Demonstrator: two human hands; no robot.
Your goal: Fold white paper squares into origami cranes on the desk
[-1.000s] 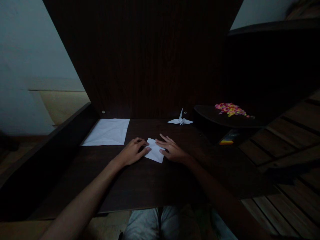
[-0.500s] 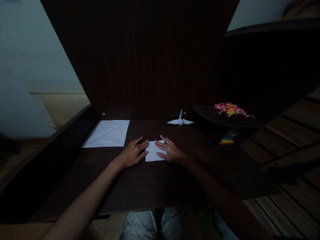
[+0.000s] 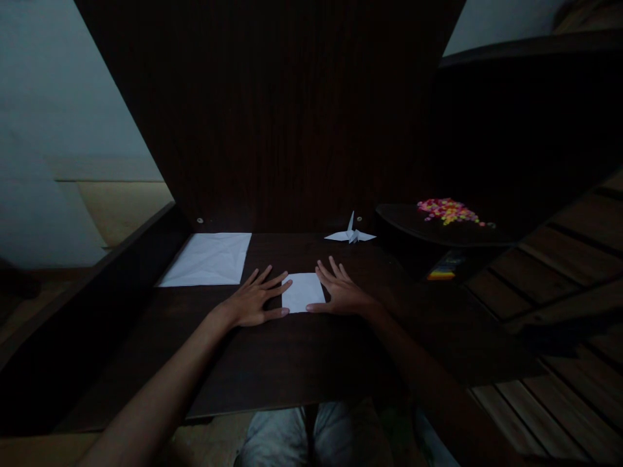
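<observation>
A small white square of paper (image 3: 302, 292) lies flat on the dark wooden desk (image 3: 272, 370), directly in front of me. My left hand (image 3: 257, 299) is open, fingers spread, with its thumb and a fingertip at the paper's left edge. On the other side, my right hand (image 3: 342, 290) is also open; its thumb rests at the lower right corner and its fingers lie along the right edge. Behind the right hand stands a white origami crane (image 3: 351, 236). A larger creased white sheet (image 3: 209, 259) lies at the back left of the desk.
A raised dark shelf (image 3: 399, 224) on the right bears a pile of small colourful pieces (image 3: 450, 211). Beneath it is an object with a rainbow-coloured band (image 3: 442, 274). A tall dark panel (image 3: 282, 117) closes the back, and a low side board (image 3: 97, 279) runs along the left.
Both hands have spread their fingers wider. My right hand has slid outward to the right, uncovering more of the small paper, which stays in about the same place.
</observation>
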